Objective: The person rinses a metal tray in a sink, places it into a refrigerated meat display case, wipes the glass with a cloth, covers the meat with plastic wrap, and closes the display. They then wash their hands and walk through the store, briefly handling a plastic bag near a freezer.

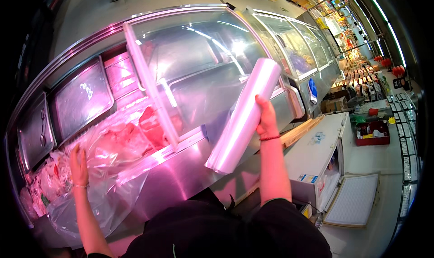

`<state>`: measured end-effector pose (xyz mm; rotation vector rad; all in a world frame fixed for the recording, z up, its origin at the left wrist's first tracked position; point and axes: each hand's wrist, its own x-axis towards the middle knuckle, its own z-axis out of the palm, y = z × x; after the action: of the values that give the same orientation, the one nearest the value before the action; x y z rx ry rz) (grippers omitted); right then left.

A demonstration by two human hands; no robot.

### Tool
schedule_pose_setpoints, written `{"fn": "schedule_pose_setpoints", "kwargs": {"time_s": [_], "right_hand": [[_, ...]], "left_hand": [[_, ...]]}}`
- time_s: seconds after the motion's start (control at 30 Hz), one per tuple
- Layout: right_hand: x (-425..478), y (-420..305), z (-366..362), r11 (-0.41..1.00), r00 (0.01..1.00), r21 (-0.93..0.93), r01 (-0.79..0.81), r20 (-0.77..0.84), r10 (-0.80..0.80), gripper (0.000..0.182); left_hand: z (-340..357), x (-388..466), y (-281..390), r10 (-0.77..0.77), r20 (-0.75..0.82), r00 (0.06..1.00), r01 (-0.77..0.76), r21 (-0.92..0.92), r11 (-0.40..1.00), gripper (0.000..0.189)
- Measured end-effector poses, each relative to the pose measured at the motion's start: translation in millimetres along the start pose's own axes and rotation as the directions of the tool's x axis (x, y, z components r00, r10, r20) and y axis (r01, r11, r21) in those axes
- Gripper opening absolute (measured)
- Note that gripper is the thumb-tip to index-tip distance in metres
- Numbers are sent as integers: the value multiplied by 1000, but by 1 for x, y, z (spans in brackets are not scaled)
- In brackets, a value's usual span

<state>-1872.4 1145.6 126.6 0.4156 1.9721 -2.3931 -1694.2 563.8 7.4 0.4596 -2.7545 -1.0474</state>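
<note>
A thick roll of clear plastic film [242, 119] slants across the front of the display case, with my right hand [266, 115] gripping its side near the middle. To the left, a loose sheet of clear plastic [101, 203] covers part of the raw meat [125, 136] and hangs over the case's front edge. My left hand [79, 166] is at this sheet, its fingers extended and slightly apart. Whether it touches the plastic is hard to tell. Pink light tints the meat and both hands.
Metal trays [81, 98] lie inside the case, one with a spoon-like utensil [43, 127]. A sliding glass panel [203, 68] covers the case's right part. Bagged items [51, 176] fill the near left corner. At right stand a wooden board [301, 130] and a white chest freezer [315, 149].
</note>
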Motion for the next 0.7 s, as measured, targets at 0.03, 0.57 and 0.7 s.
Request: {"fn": "schedule_pose_setpoints", "kwargs": {"time_s": [0.03, 0.57, 0.7], "right_hand": [[22, -22, -10, 999, 999, -34, -40, -12, 40, 62], [409, -158, -217, 61, 812, -983, 174, 108, -573, 87], [463, -114, -237, -142, 898, -986, 93, 145, -415, 91]], "left_hand": [[1, -2, 8, 35, -84, 996, -24, 127, 992, 34], [38, -91, 103, -45, -175, 984, 145, 619, 772, 25], [38, -89, 127, -109, -177, 978, 199, 644, 739, 23]]}}
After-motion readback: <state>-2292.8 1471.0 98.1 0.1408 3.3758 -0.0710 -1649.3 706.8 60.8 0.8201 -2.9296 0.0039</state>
